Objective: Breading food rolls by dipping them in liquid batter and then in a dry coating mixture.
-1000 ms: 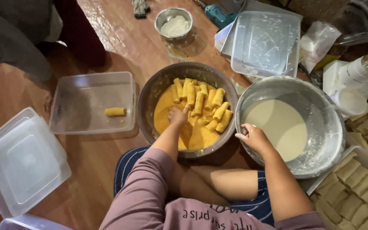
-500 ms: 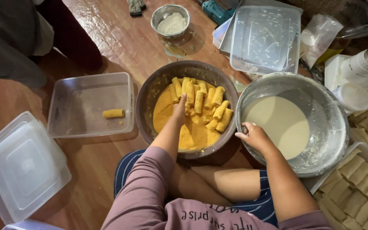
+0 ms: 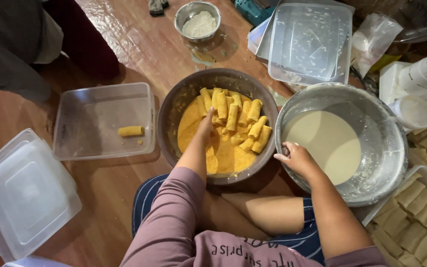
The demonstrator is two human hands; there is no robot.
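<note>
The left hand (image 3: 204,126) reaches flat, fingers together, into the round brown bowl (image 3: 174,111) of orange crumb-coated rolls (image 3: 238,118), while the right hand (image 3: 296,158) curls over the rim of the steel batter bowl (image 3: 386,123).

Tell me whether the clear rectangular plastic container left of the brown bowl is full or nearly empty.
Nearly empty: the clear rectangular plastic container holds one yellow crumbed roll and a few crumbs; the rest of its floor shows bare.

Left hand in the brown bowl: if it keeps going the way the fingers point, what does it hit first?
Probably the pile of crumb-coated rolls just beyond the left hand fingertips, inside the brown bowl; depth is hard to judge.
</note>
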